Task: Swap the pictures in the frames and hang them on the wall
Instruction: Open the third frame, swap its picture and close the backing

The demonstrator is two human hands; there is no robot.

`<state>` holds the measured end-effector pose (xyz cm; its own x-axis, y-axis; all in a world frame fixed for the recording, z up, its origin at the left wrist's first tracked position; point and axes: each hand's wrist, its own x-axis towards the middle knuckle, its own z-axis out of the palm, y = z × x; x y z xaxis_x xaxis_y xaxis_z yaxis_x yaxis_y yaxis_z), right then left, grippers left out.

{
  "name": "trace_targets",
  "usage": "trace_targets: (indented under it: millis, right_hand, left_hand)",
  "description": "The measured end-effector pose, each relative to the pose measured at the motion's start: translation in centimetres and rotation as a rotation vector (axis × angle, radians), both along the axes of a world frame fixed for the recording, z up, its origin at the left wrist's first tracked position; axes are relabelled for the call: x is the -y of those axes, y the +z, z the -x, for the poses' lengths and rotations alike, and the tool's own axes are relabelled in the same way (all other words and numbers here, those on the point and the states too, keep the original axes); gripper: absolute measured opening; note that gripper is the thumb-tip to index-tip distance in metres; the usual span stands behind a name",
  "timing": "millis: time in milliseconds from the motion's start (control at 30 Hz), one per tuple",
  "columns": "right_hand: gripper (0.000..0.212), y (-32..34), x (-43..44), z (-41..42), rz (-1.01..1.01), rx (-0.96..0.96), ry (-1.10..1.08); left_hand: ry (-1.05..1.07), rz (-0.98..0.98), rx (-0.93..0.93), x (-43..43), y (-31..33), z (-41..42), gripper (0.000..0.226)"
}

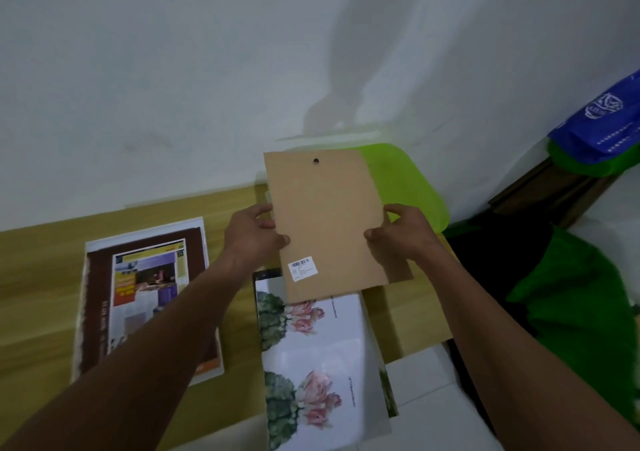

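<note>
Poster (pixel 145 298) flat on the table (pixel 41 277), left. Left hand (pixel 254 234) pinches the backing board (pixel 329 222) by its left edge, right hand (pixel 401 234) by its right edge. Board is in the air above the cactus picture (pixel 311 364). I'd lower it level, with the corners squared.

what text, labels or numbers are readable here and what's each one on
Nothing can be read for certain.
Barcode sticker on the brown backing board: a barcode and small print, too small to read.
Cactus print: two short sideways lines of text, blurred.
Poster: headings and blocks of print, blurred.
Blue bag: a white crest and lines of print, too blurred to read.
</note>
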<state>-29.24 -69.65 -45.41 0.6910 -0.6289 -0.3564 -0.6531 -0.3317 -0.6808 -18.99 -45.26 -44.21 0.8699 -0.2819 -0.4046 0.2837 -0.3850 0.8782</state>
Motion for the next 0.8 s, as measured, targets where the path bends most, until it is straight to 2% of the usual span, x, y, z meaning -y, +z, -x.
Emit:
trace_targets:
  millis: [200,367,533,667,800]
  right_hand:
    - [0.066,2.9,-7.1,-0.2,-0.111,0.028,0.078]
    - [0.073,2.4,-15.5,-1.5,-0.130,0.009,0.162]
    - [0.072,-0.2,-23.5,-3.2,-0.175,-0.012,0.239]
    - [0.082,-2.7,-28.3,-4.8,-0.167,-0.033,0.262]
    - [0.106,-7.0,-30.5,-5.4,-0.125,-0.051,0.272]
  left_hand:
    - [0.074,0.098,-0.024,-8.2,1.8,0.1,0.064]
    - [0.138,0.111,-0.063,-16.7,1.4,0.0,0.059]
    - [0.203,-0.001,0.004,-25.0,-0.9,-0.5,0.050]
    - [0.211,-0.102,0.038,-29.0,-3.1,-0.9,0.052]
    - [0.223,-0.243,0.062,-30.7,-5.6,-1.0,0.066]
